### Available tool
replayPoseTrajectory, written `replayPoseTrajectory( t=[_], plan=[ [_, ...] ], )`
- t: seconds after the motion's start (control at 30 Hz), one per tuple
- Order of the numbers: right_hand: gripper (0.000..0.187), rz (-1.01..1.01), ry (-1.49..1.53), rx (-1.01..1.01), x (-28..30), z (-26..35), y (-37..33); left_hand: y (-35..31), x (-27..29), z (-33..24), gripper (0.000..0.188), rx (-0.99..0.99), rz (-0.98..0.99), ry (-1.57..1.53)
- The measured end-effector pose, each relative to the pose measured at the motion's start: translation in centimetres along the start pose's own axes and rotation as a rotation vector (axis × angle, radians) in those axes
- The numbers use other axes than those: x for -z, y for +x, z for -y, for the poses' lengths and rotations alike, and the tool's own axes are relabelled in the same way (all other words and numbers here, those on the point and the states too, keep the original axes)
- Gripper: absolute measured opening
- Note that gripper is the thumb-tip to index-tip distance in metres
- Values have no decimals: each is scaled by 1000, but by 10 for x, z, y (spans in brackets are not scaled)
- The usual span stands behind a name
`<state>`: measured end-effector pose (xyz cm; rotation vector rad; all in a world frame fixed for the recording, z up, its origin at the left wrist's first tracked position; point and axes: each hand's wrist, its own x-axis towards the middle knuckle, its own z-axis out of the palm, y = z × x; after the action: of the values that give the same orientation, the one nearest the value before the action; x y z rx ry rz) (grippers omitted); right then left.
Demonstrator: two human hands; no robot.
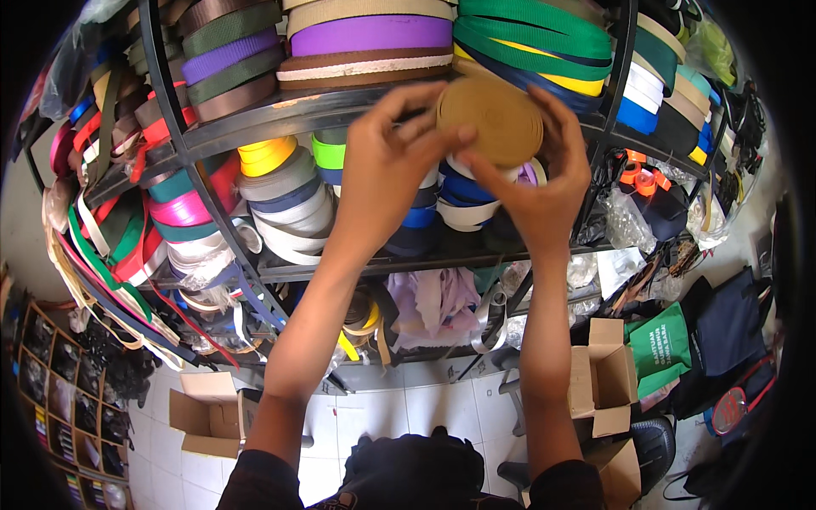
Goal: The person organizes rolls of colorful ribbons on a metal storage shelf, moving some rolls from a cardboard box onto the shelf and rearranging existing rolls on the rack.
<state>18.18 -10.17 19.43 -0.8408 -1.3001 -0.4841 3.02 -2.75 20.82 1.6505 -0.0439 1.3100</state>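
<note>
Between my two hands is a mustard-brown roll of webbing point(497, 119), wound flat, with its coiled face toward me. My left hand point(404, 153) grips its left edge, the thumb lying across the face. My right hand point(552, 166) wraps round the right side, fingers behind the rim and thumb at the lower edge. The roll is held up in front of a black metal rack point(246, 127). Just behind it are a stack of green webbing rolls point(535, 42) and a purple roll point(371, 36).
Grey and white rolls point(293, 212) fill the lower shelf, with loose straps point(127, 255) hanging at the left. Open cardboard boxes point(208, 416) stand on the tiled floor point(357, 425). A green bag point(661, 348) lies at right. A compartment shelf point(64, 387) is at lower left.
</note>
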Motion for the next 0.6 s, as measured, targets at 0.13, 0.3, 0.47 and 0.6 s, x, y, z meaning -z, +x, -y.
replayPoseTrajectory(
  t=[0.13,0.3,0.47,0.6],
  plan=[
    [84,-84,143,-234,-22,-16,26,41,1,7,40,-78,-149,203],
    [87,-62,-117,-243,-31,-27,36,63,8,15,33,-91,-165,474],
    [89,-77,-479,-117,-27,-27,41,62,11,8,34,50,-32,503],
    [78,-21,-334,-169,-24,-26,42,63,15,20,34,-45,-83,493]
  ],
)
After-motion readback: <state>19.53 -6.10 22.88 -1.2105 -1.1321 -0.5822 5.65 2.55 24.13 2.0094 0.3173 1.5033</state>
